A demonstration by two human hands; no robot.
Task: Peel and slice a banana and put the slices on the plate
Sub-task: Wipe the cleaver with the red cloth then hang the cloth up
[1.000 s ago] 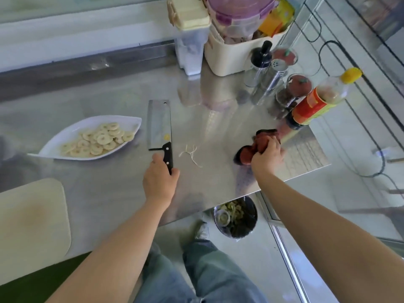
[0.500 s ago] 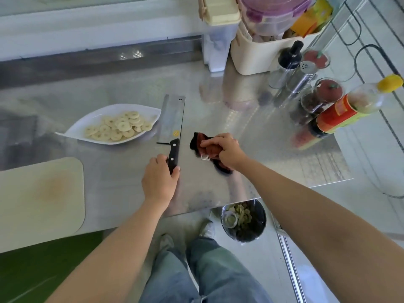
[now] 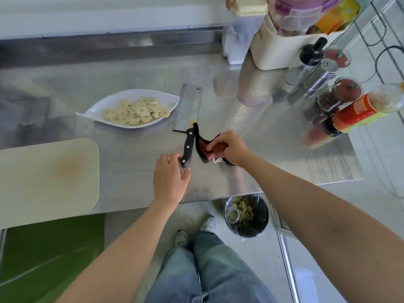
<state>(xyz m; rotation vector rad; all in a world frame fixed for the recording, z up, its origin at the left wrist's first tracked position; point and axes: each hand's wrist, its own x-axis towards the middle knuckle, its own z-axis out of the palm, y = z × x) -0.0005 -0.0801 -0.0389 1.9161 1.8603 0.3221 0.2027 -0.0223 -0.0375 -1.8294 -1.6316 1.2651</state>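
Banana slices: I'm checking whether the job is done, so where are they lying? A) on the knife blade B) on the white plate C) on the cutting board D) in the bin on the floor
B: the banana slices lie heaped on the white plate, just left of the knife blade.

The desk (image 3: pixel 131 68) is brushed stainless steel, smooth and sharply reflective where light falls. The cleaver (image 3: pixel 188 108) has a dull grey metal blade and a glossy black handle with pale rivets. The plate (image 3: pixel 96 110) is glossy white, and the banana slices (image 3: pixel 135 111) on it look matt. The cutting board (image 3: pixel 43 178) at near left is pale, matt and stained. The cloth (image 3: pixel 204 147) is soft, dark red fabric.
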